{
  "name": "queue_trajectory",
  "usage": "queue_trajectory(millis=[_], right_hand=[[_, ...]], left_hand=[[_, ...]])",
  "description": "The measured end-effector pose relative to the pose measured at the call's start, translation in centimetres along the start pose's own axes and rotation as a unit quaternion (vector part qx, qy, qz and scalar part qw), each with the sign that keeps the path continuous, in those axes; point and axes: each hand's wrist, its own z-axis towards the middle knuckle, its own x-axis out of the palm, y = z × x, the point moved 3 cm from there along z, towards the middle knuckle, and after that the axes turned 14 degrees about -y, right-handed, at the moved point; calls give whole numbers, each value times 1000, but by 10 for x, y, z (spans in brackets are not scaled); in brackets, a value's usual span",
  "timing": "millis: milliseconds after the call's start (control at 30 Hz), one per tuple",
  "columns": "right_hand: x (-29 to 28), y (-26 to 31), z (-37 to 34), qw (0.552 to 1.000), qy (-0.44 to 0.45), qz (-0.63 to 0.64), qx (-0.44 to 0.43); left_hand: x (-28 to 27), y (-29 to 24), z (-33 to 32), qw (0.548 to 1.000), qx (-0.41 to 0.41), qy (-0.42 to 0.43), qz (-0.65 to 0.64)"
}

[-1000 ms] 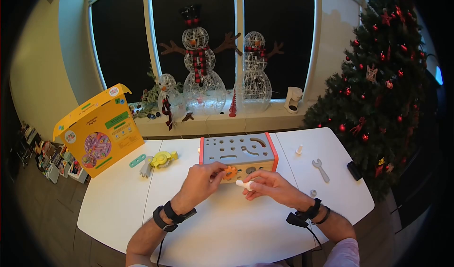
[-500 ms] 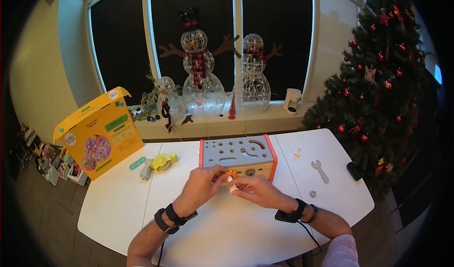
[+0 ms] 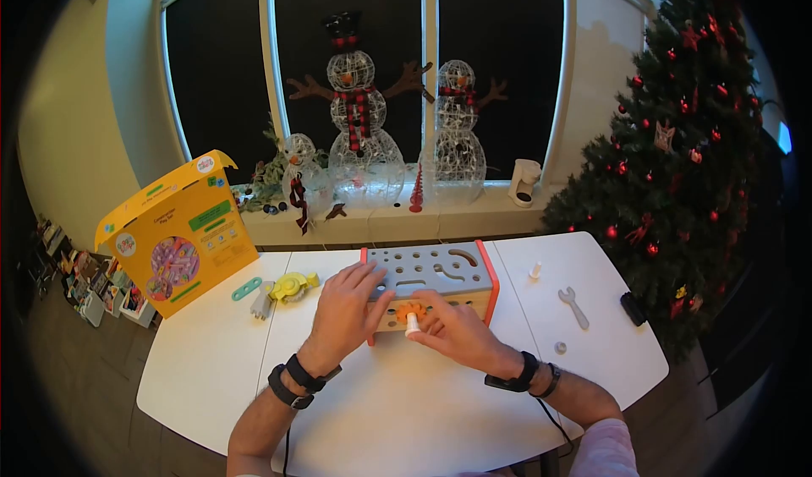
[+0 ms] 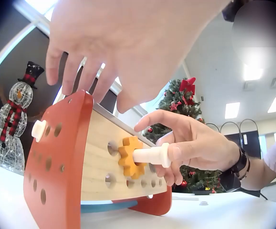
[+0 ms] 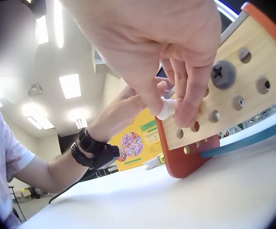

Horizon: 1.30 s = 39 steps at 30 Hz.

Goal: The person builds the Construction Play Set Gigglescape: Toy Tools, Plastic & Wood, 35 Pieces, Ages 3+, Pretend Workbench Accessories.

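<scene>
An orange toy gear (image 3: pixel 410 310) sits against the wooden front of a toy workbench (image 3: pixel 397 264) with a grey top and red end panels. A white toy bolt (image 4: pixel 150 156) runs through the gear's middle, its wide head facing out. My right hand (image 3: pixel 461 335) pinches the bolt near its head, with the index finger extended above it in the left wrist view. My left hand (image 3: pixel 340 309) lies over the workbench's left top edge, fingers straight and spread, holding nothing. In the right wrist view, my right hand hides the gear.
On the right lie a grey toy wrench (image 3: pixel 573 306), a small grey nut (image 3: pixel 560 348), another white bolt (image 3: pixel 534 271) and a black object (image 3: pixel 632 307). Yellow toy piece (image 3: pixel 294 287), grey hammer-like piece (image 3: pixel 262 300), teal strip (image 3: pixel 246 288) and yellow box (image 3: pixel 182 236) stand left.
The right hand has brought the white bolt leftward into the gear, and both now sit at the workbench's front. The left hand has let go of the gear and moved up onto the top edge.
</scene>
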Motion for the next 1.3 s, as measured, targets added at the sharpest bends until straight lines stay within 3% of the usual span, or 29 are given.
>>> queue_trajectory(millis=[233,433,633,767,833,1233,1300], right_hand=[[-5,-1,7,992,6,-102,-73],[-8,4,13,992,26,-114,-48],[-10,14,15,995,58,-67,39],[-5,-4,19,998,22,-57,10],[-2,-7,20,998,14,-56,-8],[0,-8,20,996,-2,-76,-41],[0,-8,17,992,-40,-87,-85]], left_hand=[[6,6,-6,999,-3,43,-16],[6,8,-6,998,-12,46,-29],[5,6,-6,998,-21,41,-36],[7,8,-7,999,14,31,-9],[6,6,-7,999,-16,38,-32],[7,6,-6,998,-20,40,-33],[6,5,-6,998,-22,40,-33]])
